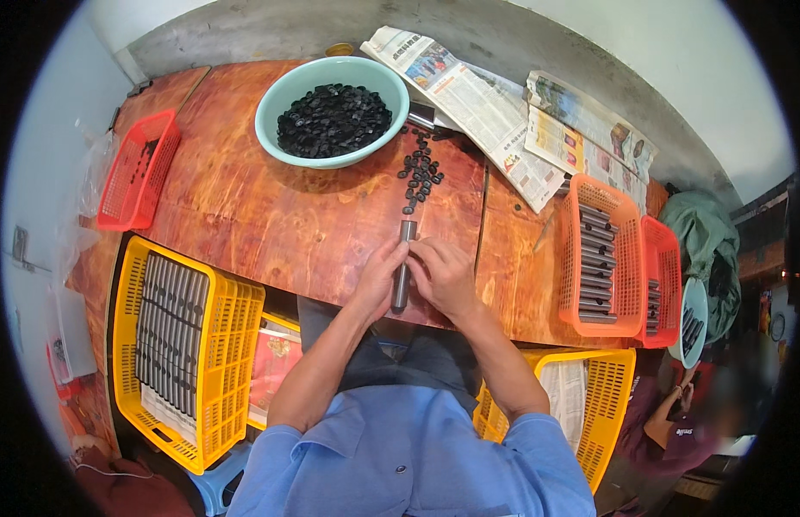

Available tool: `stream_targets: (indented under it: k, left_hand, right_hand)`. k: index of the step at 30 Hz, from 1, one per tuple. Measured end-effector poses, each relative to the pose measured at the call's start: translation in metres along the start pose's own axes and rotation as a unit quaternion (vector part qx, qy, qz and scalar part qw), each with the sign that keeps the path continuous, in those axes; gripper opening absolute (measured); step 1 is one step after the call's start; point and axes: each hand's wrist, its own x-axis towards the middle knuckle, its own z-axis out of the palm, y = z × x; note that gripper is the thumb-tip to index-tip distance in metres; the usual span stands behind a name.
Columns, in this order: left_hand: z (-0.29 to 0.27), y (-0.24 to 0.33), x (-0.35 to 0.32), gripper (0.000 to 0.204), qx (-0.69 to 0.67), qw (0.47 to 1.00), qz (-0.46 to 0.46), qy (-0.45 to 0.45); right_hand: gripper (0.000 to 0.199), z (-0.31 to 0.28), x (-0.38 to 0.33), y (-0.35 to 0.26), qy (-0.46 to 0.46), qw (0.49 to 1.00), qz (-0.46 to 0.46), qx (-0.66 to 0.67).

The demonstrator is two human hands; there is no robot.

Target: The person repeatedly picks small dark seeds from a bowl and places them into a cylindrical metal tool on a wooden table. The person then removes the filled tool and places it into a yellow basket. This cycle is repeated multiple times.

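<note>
Both hands on one grey tube at the near table edge.

One grey tube [402,267] lies end-on; left hand [378,277] and right hand [443,274] each have their grip closed on it. Beyond it, a scatter of small black rings [420,174], too many to count, then one green bowl [283,93] heaped with them. Two orange baskets [628,258] of tubes right, one yellow crate [236,345] left, on wooden table [270,215].

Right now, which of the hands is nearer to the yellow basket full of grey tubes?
Left. The left hand holds the grey tube on the side toward the yellow basket; the right hand holds it on the far side.
</note>
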Motion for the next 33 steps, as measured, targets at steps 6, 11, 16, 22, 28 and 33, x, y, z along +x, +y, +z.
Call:
stream_targets:
  k: [6,11,16,22,28,33]
  left_hand:
    - [0.016,0.009,-0.021,0.032,0.108,0.99,-0.088,-0.035]
    - [0.021,0.006,-0.023,0.035,0.136,0.982,-0.113,-0.059]
    - [0.031,0.002,-0.025,0.038,0.137,0.982,-0.129,-0.033]
    - [0.022,0.0,-0.021,0.041,0.214,0.969,-0.105,-0.065]
    - [0.026,0.005,-0.018,0.034,0.185,0.973,-0.113,-0.087]
    - [0.014,0.004,-0.014,0.029,0.251,0.96,-0.077,-0.091]
  right_hand:
    - [0.027,-0.01,-0.008,-0.001,-0.036,0.845,0.402,0.352]
    - [0.03,-0.014,-0.017,0.008,-0.043,0.817,0.397,0.416]
    - [0.032,-0.024,-0.017,0.007,-0.016,0.791,0.423,0.443]
    - [0.035,-0.022,-0.02,0.015,-0.013,0.79,0.411,0.455]
    - [0.038,-0.039,-0.009,0.013,-0.005,0.787,0.421,0.452]
    - [0.036,-0.032,-0.014,0.028,-0.009,0.814,0.369,0.448]
